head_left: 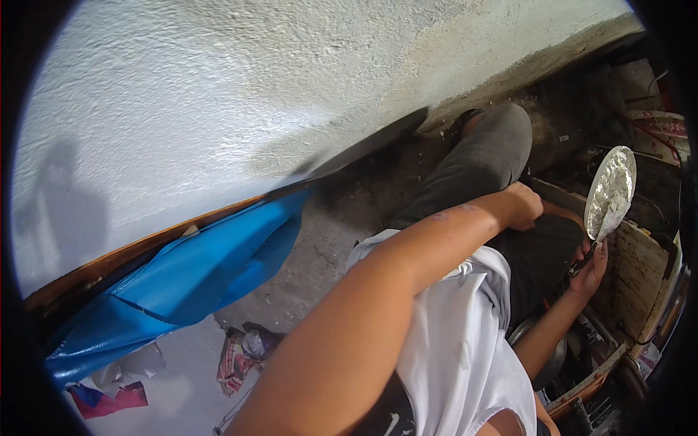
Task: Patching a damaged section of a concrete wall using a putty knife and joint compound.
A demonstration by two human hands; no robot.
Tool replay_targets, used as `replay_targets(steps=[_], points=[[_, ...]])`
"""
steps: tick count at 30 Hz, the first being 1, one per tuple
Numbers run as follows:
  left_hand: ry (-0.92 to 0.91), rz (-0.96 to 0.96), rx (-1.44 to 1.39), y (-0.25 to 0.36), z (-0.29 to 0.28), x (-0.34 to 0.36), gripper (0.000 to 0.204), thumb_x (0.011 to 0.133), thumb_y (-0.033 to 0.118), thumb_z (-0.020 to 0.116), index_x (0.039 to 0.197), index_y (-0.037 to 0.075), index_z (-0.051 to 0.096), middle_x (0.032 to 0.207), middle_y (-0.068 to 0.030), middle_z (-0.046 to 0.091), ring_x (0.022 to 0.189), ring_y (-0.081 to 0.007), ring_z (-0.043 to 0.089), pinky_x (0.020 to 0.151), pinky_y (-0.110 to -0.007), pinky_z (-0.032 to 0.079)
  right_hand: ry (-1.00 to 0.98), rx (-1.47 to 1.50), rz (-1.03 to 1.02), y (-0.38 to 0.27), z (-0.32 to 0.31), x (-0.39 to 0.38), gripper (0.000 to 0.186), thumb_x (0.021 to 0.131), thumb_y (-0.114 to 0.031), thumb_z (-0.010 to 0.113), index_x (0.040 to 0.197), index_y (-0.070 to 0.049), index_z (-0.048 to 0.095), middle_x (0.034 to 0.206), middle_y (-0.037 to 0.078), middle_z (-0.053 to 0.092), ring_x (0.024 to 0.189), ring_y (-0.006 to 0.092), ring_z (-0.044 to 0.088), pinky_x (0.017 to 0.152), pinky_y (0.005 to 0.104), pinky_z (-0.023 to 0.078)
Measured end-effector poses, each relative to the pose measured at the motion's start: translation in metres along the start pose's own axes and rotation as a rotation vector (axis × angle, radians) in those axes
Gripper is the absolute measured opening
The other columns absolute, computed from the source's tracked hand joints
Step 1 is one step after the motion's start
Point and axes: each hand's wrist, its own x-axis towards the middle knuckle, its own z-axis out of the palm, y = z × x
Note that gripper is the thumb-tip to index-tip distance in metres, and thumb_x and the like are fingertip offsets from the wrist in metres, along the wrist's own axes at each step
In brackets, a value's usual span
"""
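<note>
Right hand [592, 269]: gripping one black handle [579, 263].
Paddle [611, 192]: one, oval, crinkly, silvery, tilting.
Left hand [523, 206]: curling (contents hidden).

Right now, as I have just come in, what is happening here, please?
The person's right hand holds a trowel-like tool with a black handle and silvery oval blade. The left hand is near the grey trouser leg; whether it holds anything is hidden. A blue sheet is near the rough whitish wall.
</note>
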Motion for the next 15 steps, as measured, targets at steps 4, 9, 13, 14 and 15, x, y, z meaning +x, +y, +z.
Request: replay_targets(steps=[4, 9, 13, 14, 15], points=[[0.5, 0.072, -0.137, 0.017, -0.015, -0.061, 0.027, 0.089, 0.032, 0.07, 0.105, 0.01, 0.076, 0.111, -0.0088, 0.07, 0.112, -0.0301, 0.066, 0.094, -0.044, 0.052, 0.009, -0.04, -0.032, 0.0, 0.009, 0.008, 0.048, 0.101, -0.019, 0.063, 0.138, 0.005, 0.045, 0.104, 0.007, 0.056, 0.08, 0.0114, 0.049, 0.063, 0.0252, 0.041], [0.963, -0.075, -0.041, 0.023, -0.001, -0.24, 0.036, 0.084, 0.025, 0.072, 0.116, 0.008, 0.071, 0.133, -0.0134, 0.062, 0.128, -0.0337, 0.055, 0.106, -0.048, 0.044, -0.008, -0.005, -0.048, -0.001, -0.036, 0.024, 0.049, 0.1, -0.018, 0.063, 0.139, 0.005, 0.045, 0.108, 0.008, 0.059, 0.081, 0.0126, 0.05, 0.063, 0.0266, 0.042], [0.164, -0.799, -0.427, 0.062, 0.201, -0.507, 0.045, 0.093, 0.019, 0.063, 0.138, 0.011, 0.062, 0.142, -0.016, 0.058, 0.126, -0.0383, 0.057, 0.103, -0.05, 0.048, -0.027, -0.042, -0.074, 0.009, -0.012, 0.055, 0.052, 0.1, -0.019, 0.064, 0.141, 0.005, 0.044, 0.11, 0.008, 0.06, 0.081, 0.0128, 0.051, 0.063, 0.0269, 0.042], [0.171, -0.812, -0.424, 0.06, 0.253, -0.549, 0.045, 0.093, 0.019, 0.063, 0.138, 0.011, 0.062, 0.142, -0.016, 0.058, 0.126, -0.0383, 0.057, 0.103, -0.05, 0.048, -0.021, -0.052, -0.084, 0.01, -0.014, 0.062, 0.053, 0.1, -0.019, 0.064, 0.142, 0.006, 0.043, 0.11, 0.008, 0.06, 0.081, 0.0127, 0.051, 0.063, 0.0267, 0.042], [0.387, -1.0, -0.693, 0.096, 0.293, -0.611, 0.04, 0.095, 0.021, 0.062, 0.134, 0.012, 0.062, 0.13, -0.0149, 0.058, 0.116, -0.0354, 0.059, 0.096, -0.048, 0.049, -0.015, -0.064, -0.095, 0.01, -0.014, 0.066, 0.055, 0.1, -0.019, 0.064, 0.143, 0.006, 0.043, 0.109, 0.008, 0.06, 0.082, 0.0126, 0.051, 0.063, 0.0264, 0.042]])
